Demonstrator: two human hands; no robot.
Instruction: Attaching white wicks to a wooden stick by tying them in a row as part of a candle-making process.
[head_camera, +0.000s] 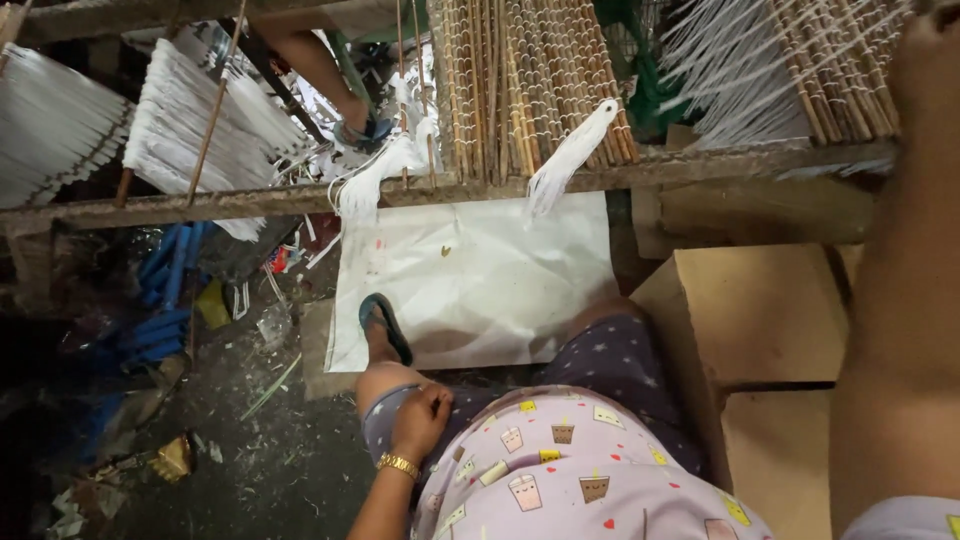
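Below the rough wooden loom beam (480, 185), the left hand (420, 420) rests curled on the star-print shorts (610, 360), holding nothing; I cannot tell the right hand's (925, 60) grip.

A rough wooden beam (300, 200) crosses the dim room above a dark, littered floor (250, 450). A creased white sheet (480, 270) lies on it, with plain wooden boxes (760, 330) just beside.

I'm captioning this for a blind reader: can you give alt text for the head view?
A seated person's left hand rests on their knee, before a wooden loom of bamboo sticks and white threads. Their right arm reaches up to it, hand out of view.
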